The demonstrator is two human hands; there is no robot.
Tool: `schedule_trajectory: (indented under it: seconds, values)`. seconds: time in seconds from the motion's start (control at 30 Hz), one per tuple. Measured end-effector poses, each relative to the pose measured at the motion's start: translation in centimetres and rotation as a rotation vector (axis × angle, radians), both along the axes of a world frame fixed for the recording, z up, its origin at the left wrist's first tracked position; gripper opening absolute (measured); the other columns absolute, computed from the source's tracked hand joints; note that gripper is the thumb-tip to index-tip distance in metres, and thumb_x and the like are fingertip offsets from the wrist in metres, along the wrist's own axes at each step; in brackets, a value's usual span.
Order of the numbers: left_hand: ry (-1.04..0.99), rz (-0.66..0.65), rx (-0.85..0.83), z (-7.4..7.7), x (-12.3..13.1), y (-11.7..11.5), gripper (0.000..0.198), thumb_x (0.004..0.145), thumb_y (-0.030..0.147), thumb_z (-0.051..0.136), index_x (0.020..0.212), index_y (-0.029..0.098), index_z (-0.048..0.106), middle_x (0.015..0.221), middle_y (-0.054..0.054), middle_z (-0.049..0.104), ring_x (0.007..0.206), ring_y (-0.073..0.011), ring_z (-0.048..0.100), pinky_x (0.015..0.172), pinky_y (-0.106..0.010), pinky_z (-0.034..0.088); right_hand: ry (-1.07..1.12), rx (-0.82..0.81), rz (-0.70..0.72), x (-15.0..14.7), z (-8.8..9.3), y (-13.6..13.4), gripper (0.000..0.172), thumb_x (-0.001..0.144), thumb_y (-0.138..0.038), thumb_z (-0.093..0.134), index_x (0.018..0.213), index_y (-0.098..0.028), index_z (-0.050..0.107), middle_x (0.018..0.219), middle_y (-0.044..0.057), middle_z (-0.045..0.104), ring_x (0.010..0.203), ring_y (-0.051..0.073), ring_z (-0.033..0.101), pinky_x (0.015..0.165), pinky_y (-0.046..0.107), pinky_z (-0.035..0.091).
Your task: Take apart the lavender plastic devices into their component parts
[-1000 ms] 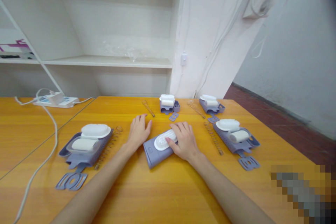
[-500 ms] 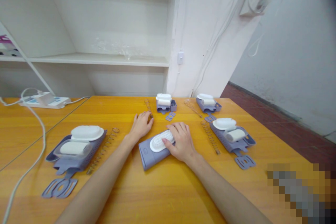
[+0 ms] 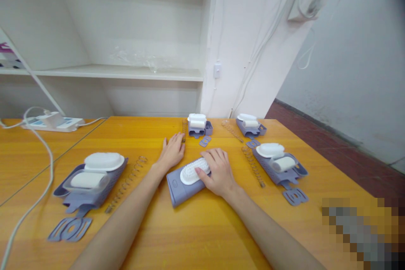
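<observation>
My left hand (image 3: 172, 152) lies on the table with its fingers stretched out. Its fingertips are at the near end of a coil spring (image 3: 184, 128); I cannot make out a grip on it. My right hand (image 3: 219, 172) is closed over the far right end of a purple plastic case (image 3: 186, 192), which rests tilted on the table. On top of that case sits a white oval brush (image 3: 190, 171) with short nubs, and my thumb presses on it. Right of the hand is another coil spring (image 3: 253, 166).
Purple cases with white parts stand at left (image 3: 98, 190), right (image 3: 275, 160), back middle (image 3: 196, 125) and back right (image 3: 249, 124). More springs (image 3: 126, 183) and flat purple pieces (image 3: 70, 228) lie beside them. A power strip (image 3: 57, 122) and white cable (image 3: 47, 156) occupy the left.
The spring at my left fingertips has swung from slanting left to nearly straight, its far end moving right toward the back middle case. My right hand stays on the purple case.
</observation>
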State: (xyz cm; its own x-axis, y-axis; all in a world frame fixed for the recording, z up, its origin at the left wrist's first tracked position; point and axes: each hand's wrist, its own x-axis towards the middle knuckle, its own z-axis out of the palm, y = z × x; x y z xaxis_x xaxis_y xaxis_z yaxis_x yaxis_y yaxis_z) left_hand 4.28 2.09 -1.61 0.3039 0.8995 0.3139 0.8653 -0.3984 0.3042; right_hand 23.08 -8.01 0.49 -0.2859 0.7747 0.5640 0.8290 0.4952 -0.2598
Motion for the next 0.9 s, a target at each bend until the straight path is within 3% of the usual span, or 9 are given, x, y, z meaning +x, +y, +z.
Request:
schedule_trajectory:
  seconds: [0.2, 0.4, 0.53, 0.73, 0.9]
  values:
    - [0.078, -0.137, 0.141, 0.8, 0.9, -0.9, 0.040, 0.093, 0.039, 0.036, 0.132, 0.035, 0.044, 0.152, -0.007, 0.025, 0.141, -0.0287, 0.018, 0.110, -0.061, 0.009, 0.006, 0.004, 0.013, 0.0, 0.0, 0.0, 0.045, 0.087, -0.052, 0.044, 0.110, -0.016, 0.057, 0.103, 0.011, 0.056, 0.097, 0.026, 0.044, 0.086, 0.041, 0.033]
    - [0.169, -0.294, 0.103, 1.0, 1.5, -0.9, 0.041, 0.092, 0.048, 0.038, 0.132, 0.045, 0.042, 0.154, -0.003, 0.019, 0.143, -0.0312, 0.010, 0.109, -0.064, 0.004, 0.023, -0.007, 0.030, 0.0, 0.1, 0.0, 0.042, 0.087, -0.049, 0.046, 0.112, -0.017, 0.057, 0.105, 0.010, 0.057, 0.099, 0.026, 0.044, 0.087, 0.040, 0.032]
    - [0.172, -0.283, 0.082, 1.0, 1.5, -0.9, 0.043, 0.091, 0.055, 0.034, 0.130, 0.041, 0.047, 0.151, -0.006, 0.025, 0.141, -0.0319, 0.015, 0.108, -0.064, 0.006, 0.027, -0.015, 0.033, 0.0, 0.2, -0.1, 0.041, 0.087, -0.049, 0.046, 0.111, -0.018, 0.057, 0.105, 0.010, 0.057, 0.099, 0.026, 0.045, 0.087, 0.041, 0.032]
    - [0.156, -0.148, 0.196, 0.9, 1.2, -1.3, 0.045, 0.091, 0.053, 0.033, 0.112, 0.023, 0.059, 0.140, -0.014, 0.040, 0.137, -0.0292, 0.026, 0.111, -0.059, 0.008, 0.018, 0.000, 0.025, 0.0, 0.1, 0.0, 0.042, 0.087, -0.049, 0.045, 0.111, -0.016, 0.057, 0.105, 0.011, 0.057, 0.099, 0.026, 0.045, 0.088, 0.041, 0.032]
    - [0.138, -0.095, 0.227, 0.4, 1.3, -1.1, 0.040, 0.089, 0.051, 0.040, 0.111, 0.024, 0.059, 0.137, -0.014, 0.043, 0.133, -0.0319, 0.031, 0.109, -0.062, 0.013, 0.006, -0.005, 0.014, 0.0, 0.0, -0.1, 0.043, 0.087, -0.049, 0.044, 0.110, -0.015, 0.057, 0.105, 0.011, 0.057, 0.099, 0.026, 0.045, 0.089, 0.041, 0.032]
